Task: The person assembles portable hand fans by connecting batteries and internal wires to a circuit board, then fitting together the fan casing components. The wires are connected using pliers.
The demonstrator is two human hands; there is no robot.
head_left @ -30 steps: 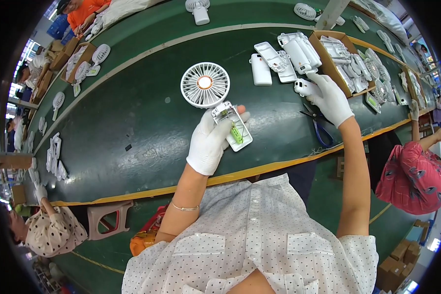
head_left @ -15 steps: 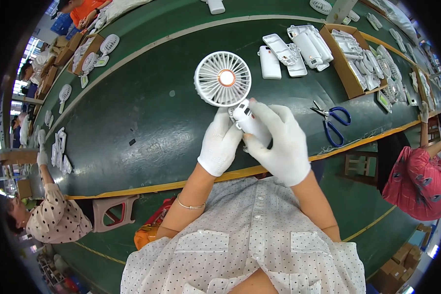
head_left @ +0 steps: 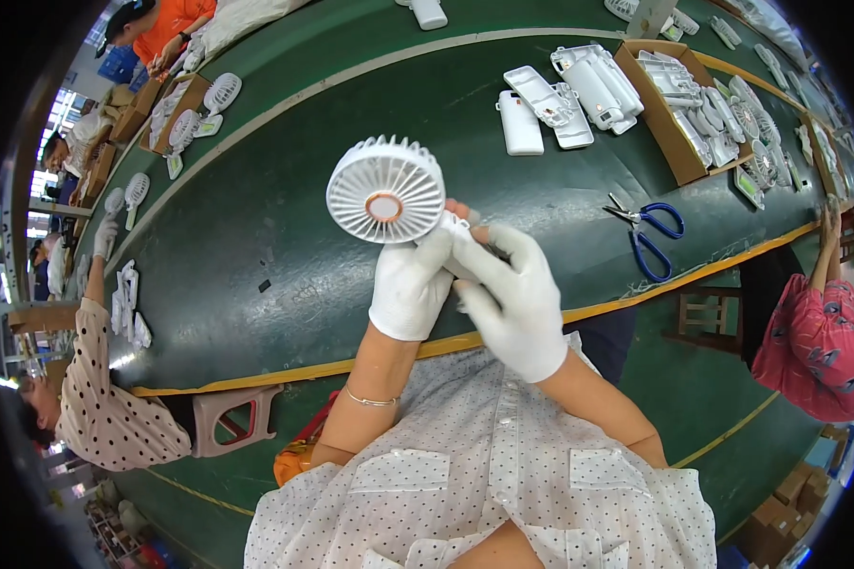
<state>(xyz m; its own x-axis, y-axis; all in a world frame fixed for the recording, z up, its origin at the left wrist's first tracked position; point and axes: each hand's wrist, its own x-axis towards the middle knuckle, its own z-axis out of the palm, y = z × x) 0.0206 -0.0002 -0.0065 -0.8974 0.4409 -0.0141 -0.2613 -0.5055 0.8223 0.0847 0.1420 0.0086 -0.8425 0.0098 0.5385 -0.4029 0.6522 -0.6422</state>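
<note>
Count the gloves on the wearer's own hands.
2, both white: one on the left hand, holding the fan below its round head; one on the right hand, also at the fan. Neither glove is hidden.

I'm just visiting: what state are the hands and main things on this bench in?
Fan: held, head tilted; can't tell whether it is running.
Left hand: gloved, closed on the fan's handle.
Right hand: gloved, gripping the handle too.
Pliers: lying open.
Box: open, filled with parts.
Cases: lying loose, some overlapping.
</note>
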